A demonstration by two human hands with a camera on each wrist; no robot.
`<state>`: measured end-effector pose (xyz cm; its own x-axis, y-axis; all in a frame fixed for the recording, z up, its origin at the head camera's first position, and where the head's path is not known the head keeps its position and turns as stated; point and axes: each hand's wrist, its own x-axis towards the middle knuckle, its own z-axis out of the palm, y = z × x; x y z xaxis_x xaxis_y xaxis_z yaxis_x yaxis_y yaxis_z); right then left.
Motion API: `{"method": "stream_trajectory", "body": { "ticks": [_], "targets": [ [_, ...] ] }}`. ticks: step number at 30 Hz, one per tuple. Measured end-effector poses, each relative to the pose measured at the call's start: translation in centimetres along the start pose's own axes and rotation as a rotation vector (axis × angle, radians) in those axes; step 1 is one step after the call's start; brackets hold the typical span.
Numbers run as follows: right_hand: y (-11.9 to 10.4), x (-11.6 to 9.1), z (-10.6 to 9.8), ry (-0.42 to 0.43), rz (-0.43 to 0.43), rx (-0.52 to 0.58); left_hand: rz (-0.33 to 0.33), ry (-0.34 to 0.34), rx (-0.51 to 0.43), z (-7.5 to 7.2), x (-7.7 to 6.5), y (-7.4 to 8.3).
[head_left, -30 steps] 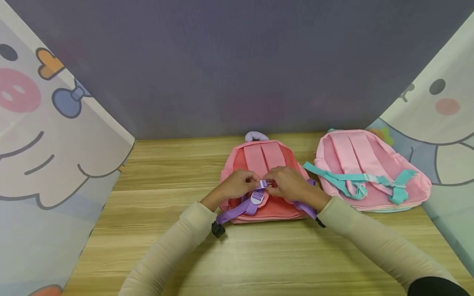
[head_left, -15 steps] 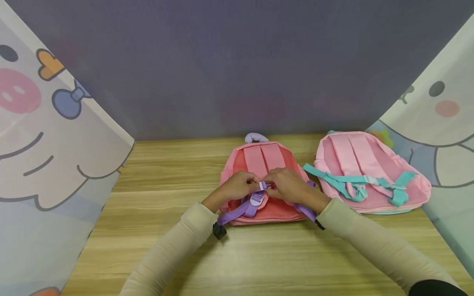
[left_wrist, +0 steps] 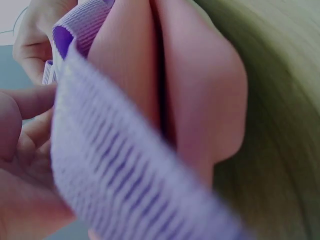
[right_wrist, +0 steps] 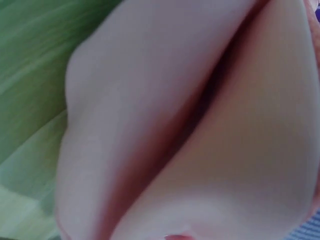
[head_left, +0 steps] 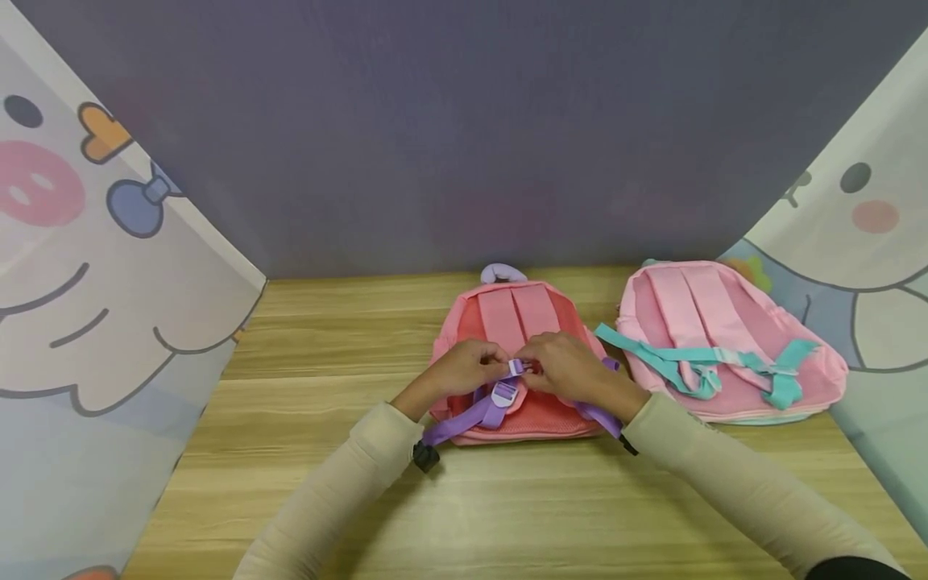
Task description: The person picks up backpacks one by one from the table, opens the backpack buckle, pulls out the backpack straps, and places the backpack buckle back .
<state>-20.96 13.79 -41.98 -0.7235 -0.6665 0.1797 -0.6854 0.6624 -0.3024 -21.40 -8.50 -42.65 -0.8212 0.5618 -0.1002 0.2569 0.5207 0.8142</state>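
A coral-pink backpack (head_left: 500, 310) lies on the table with its shoulder straps facing up. Over its middle my left hand (head_left: 464, 370) pinches a purple strap at a small pale lilac buckle (head_left: 515, 367). From the other side, my right hand (head_left: 569, 369) pinches at the same buckle; its fingertips partly hide that end. Just below sits a white strap slider (head_left: 503, 393). In the left wrist view the ribbed purple webbing (left_wrist: 120, 160) crosses in front of my left fingers (left_wrist: 25, 200). The right wrist view shows only the backpack's side (right_wrist: 145, 100) and a striped strap edge; that hand is unseen there.
A light pink backpack (head_left: 703, 322) with turquoise straps (head_left: 674, 352) lies to the right, close to the first one. Behind both rises a dark grey panel (head_left: 464, 137). Cartoon-printed panels flank the wooden table (head_left: 326, 346) on both sides.
Both hands stay at the buckle with almost no movement. The whole scene sits slightly lower in the head view than before.
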Motion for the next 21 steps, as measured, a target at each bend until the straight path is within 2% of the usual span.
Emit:
{"method": "stream_trajectory", "body": {
  "ticks": [4,12,21],
  "targets": [
    [-0.01,-0.08,-0.01,0.000,0.008,0.002,0.004,-0.005,-0.011,-0.10,-0.22,-0.06],
    [-0.20,-0.08,0.14,0.015,-0.010,0.000,-0.059,0.013,0.001,-0.08,-0.38,-0.03],
    [-0.02,0.24,-0.03,0.009,-0.027,-0.014,-0.023,-0.027,0.000,-0.44,0.03,0.11]
  ]
}}
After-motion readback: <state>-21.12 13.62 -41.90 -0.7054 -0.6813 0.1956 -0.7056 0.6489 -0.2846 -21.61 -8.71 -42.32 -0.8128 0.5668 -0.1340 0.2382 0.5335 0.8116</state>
